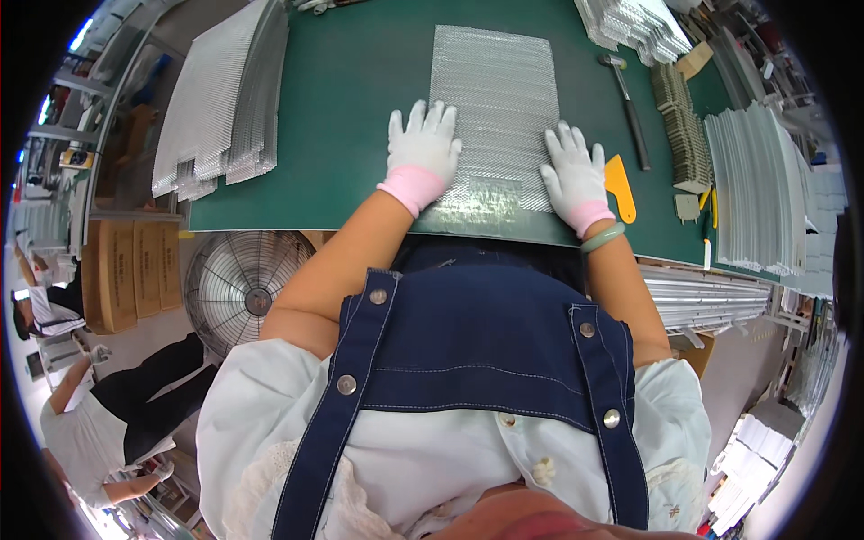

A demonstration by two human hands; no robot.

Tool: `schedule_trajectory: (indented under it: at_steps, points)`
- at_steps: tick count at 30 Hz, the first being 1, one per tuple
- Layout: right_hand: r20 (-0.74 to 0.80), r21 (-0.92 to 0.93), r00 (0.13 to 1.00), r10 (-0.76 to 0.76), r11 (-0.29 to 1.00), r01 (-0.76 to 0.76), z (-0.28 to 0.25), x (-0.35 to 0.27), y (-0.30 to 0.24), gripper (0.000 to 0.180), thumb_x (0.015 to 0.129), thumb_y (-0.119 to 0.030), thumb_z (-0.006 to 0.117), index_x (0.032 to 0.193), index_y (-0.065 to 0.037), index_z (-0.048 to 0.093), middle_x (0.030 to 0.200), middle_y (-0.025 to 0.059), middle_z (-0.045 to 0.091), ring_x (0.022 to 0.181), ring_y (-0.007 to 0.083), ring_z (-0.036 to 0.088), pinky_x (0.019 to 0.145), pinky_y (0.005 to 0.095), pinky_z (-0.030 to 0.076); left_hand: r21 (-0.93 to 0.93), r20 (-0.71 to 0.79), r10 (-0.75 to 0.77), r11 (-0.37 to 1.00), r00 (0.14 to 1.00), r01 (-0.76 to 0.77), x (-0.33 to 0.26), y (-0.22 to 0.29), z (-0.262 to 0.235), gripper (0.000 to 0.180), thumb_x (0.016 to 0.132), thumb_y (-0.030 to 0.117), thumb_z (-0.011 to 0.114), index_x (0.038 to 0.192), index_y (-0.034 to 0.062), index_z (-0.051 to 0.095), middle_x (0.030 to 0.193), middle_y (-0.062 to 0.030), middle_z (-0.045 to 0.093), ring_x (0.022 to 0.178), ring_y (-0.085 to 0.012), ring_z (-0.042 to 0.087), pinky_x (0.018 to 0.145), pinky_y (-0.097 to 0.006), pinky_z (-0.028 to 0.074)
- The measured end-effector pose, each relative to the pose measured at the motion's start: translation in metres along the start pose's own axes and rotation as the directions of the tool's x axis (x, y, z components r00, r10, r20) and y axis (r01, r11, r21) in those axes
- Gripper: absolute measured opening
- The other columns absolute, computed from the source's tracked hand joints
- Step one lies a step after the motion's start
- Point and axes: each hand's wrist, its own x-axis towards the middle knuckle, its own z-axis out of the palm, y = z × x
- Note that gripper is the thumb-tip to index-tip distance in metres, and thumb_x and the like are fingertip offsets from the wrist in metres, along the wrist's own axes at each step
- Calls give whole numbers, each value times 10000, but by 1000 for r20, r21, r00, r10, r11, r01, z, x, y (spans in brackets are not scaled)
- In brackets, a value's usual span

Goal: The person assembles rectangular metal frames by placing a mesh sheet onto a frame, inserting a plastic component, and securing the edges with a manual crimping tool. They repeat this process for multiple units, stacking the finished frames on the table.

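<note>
In front of me a perforated silver metal mesh sheet (495, 99) lies flat on the green table mat (360, 99), reaching toward the near edge. My left hand (423, 144), in a white glove with a pink cuff, rests at the sheet's left edge with fingers stretched out. On the opposite edge lies my right hand (574, 171), gloved the same way, its fingers spread and nothing gripped. Just right of that hand is a yellow scraper (619, 189). Beyond it a hammer (628, 112) with a black handle lies on the mat.
Stacked mesh sheets (211, 99) stand at the left, more sheets (634, 27) at the far right. A row of small greyish blocks (681, 126) and a stack of white panels (756, 189) line the right side. A floor fan (247, 292) stands below left; a co-worker (126, 414) is behind it.
</note>
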Motion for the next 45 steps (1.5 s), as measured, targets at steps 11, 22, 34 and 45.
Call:
schedule_trajectory:
  at_steps: [11, 22, 34, 45]
  points:
    - [455, 181, 865, -213, 973, 145, -54, 62, 40, 502, 945, -375, 466, 1366, -110, 529, 1451, 93, 485, 1347, 240, 440, 1132, 539, 239, 145, 512, 79, 974, 856, -176, 55, 0, -73, 876, 700, 707, 650, 1307, 78, 590, 1333, -98, 579, 1326, -310, 442, 1193, -532, 103]
    - [-116, 244, 748, 654, 749, -617, -104, 303, 204, 663, 823, -556, 629, 1214, -20, 654, 1246, 220, 630, 1152, 354, 613, 988, 414, 466, 253, 729, 12, 924, 685, -286, 90, 28, -81, 597, 712, 633, 730, 1024, 125, 763, 1167, -110, 688, 1332, -317, 434, 1197, -535, 27]
    - [-141, 52, 791, 595, 802, -595, -166, 311, 220, 673, 837, -555, 569, 1193, 12, 642, 1177, 255, 645, 1128, 380, 620, 990, 428, 464, 237, 778, 10, 921, 628, -309, 94, 24, -82, 816, 695, 747, 655, 1156, 76, 709, 1185, -96, 650, 1300, -273, 442, 1202, -526, 34]
    - [-543, 691, 203, 815, 572, -442, -208, 276, 252, 700, 796, -599, 611, 1139, 11, 612, 1074, 234, 690, 1015, 370, 673, 922, 435, 494, 210, 763, 41, 928, 645, -308, 90, 21, -91, 771, 691, 730, 668, 1099, 80, 735, 1065, -74, 680, 1235, -265, 483, 1200, -535, 39]
